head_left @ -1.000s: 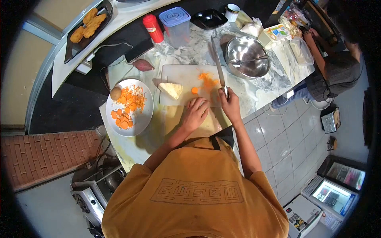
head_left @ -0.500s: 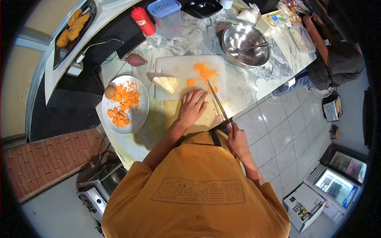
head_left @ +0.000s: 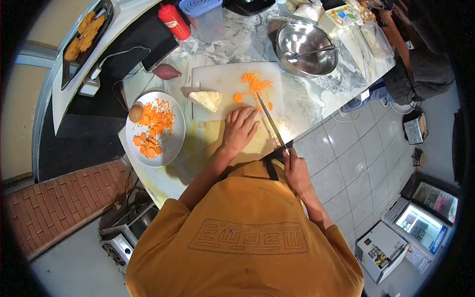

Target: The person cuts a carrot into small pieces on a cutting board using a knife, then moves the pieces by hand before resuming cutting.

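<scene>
My right hand (head_left: pixel 296 167) grips the handle of a long knife (head_left: pixel 271 121), held back by my chest with the blade pointing out over the white cutting board (head_left: pixel 220 79). My left hand (head_left: pixel 238 129) lies flat, fingers spread, on the counter at the board's near edge. On the board are shredded carrot (head_left: pixel 255 81), a carrot slice (head_left: pixel 238 97) and a pale cabbage wedge (head_left: pixel 206 100).
A white plate (head_left: pixel 173 136) with carrot slices, shreds and a potato (head_left: pixel 135 113) sits to the left. Beyond the board are a steel bowl (head_left: pixel 307 48), a red sauce bottle (head_left: pixel 170 22), a lidded tub (head_left: pixel 203 18) and a sweet potato (head_left: pixel 166 72). Another person (head_left: pixel 415 59) stands at the counter's far right.
My right hand pulled the knife back from the board toward my body, blade now angled over the board's edge. My left hand stayed flat by the board.
</scene>
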Demonstrator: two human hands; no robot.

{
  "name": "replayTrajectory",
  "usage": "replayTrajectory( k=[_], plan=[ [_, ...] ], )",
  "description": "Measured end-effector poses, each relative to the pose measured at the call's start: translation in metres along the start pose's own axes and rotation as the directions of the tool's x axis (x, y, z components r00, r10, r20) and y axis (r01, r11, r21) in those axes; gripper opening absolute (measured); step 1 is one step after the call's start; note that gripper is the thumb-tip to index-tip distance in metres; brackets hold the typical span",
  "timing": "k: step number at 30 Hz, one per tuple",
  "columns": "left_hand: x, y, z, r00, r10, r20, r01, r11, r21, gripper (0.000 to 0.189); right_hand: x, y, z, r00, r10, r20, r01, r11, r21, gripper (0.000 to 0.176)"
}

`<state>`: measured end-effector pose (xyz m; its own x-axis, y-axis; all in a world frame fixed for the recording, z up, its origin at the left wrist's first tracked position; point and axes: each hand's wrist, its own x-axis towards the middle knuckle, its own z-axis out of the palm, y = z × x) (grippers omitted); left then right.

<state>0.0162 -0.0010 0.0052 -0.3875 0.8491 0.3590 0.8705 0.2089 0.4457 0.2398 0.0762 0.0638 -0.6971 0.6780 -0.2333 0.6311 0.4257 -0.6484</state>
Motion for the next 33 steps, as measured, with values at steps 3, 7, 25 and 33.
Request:
replayTrajectory(
  k=[3, 7, 25, 33],
  plan=[
    [0.001, 0.001, -0.002, 1.000, 0.000, 0.012, 0.000, 1.000, -0.012, 0.040, -0.001, 0.002, 0.005, 1.000, -0.021, -0.014, 0.020, 0.999, -0.029, 0.024],
    [0.001, 0.003, -0.003, 1.000, 0.007, 0.010, -0.007, 1.000, -0.015, 0.040, -0.001, 0.000, 0.007, 1.000, -0.009, -0.008, 0.009, 0.999, -0.047, 0.024],
    [0.002, 0.002, -0.004, 1.000, 0.007, 0.003, -0.007, 1.000, -0.006, 0.037, -0.002, -0.013, 0.007, 0.992, 0.112, 0.064, -0.100, 0.981, -0.165, 0.028],
    [0.002, -0.001, 0.000, 0.999, -0.008, -0.034, 0.006, 0.999, -0.040, 0.036, 0.004, -0.020, 0.004, 0.973, 0.186, 0.136, -0.171, 0.978, -0.118, 0.029]
  ],
)
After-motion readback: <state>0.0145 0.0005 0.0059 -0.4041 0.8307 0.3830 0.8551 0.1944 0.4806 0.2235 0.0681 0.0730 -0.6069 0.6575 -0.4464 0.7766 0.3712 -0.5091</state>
